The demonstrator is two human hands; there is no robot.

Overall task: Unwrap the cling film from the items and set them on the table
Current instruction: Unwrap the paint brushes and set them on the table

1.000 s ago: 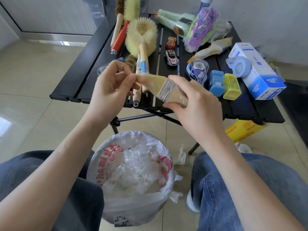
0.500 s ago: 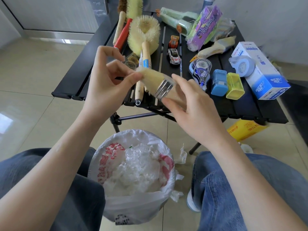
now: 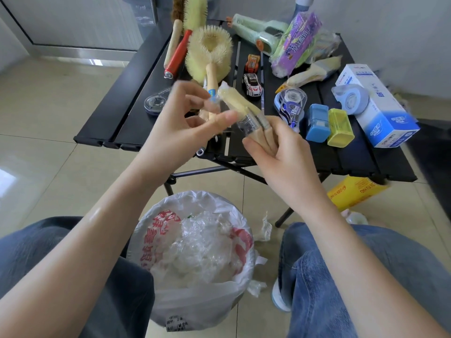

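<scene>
A flat paintbrush (image 3: 240,105) with pale bristles, a metal band and a wooden handle is held above the near edge of the black folding table (image 3: 136,93). Clear cling film still covers it. My right hand (image 3: 280,152) grips its handle from below. My left hand (image 3: 181,123) is at the bristle end, thumb and fingers pinching a bit of loose cling film (image 3: 212,103) beside the bristles. The brush points up and to the left.
On the table lie round brushes (image 3: 207,50), two toy cars (image 3: 252,85), tape dispensers (image 3: 290,103), blue and yellow small boxes (image 3: 328,124), a blue-white carton (image 3: 380,111) and still-wrapped items (image 3: 300,37). A bin (image 3: 195,252) full of used film stands between my knees. A yellow box (image 3: 353,193) lies on the floor.
My left hand has slid off the bristle tip and now pulls film away at the side. The brush has tilted more upright and my right hand has shifted lower on the handle.
</scene>
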